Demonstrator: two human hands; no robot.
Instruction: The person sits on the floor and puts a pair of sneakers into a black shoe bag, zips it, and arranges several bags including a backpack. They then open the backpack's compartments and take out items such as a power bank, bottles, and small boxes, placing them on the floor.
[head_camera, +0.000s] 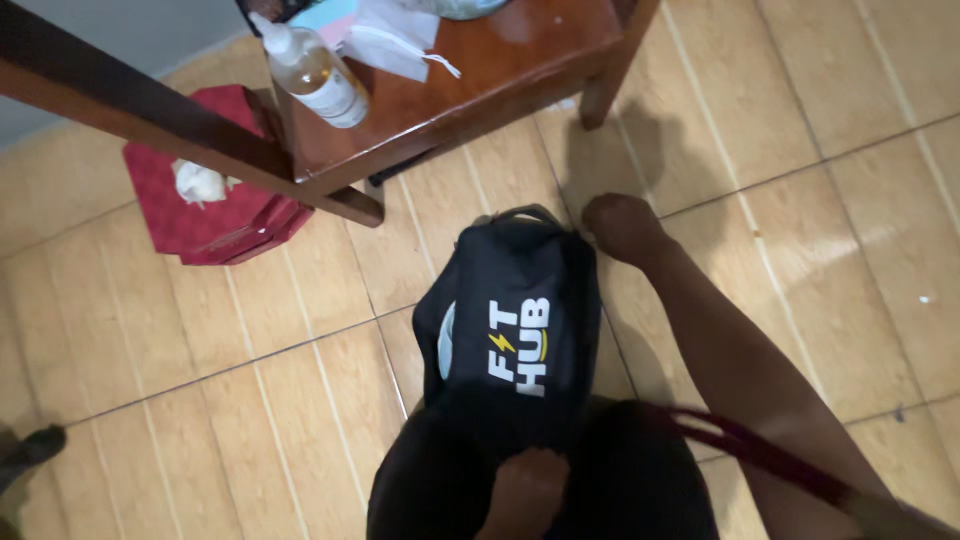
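Note:
A black zip bag (515, 330) with white lettering and a yellow mark lies lengthwise in front of me, its near end resting against my dark-clothed lap. My right hand (622, 226) is closed at the bag's far right corner, beside the curved carry handle (520, 213). My left hand (525, 488) is curled over the bag's near end. What the right fingers pinch is hidden. A dark red strap (760, 452) crosses my right forearm.
A wooden table (500, 85) stands beyond the bag, bearing a clear plastic bottle (315, 72) and a white face mask (395, 45). A red tissue box (205, 205) sits on the tan tiled floor (800, 200) at left. A dark object (30, 447) shows at the lower left edge.

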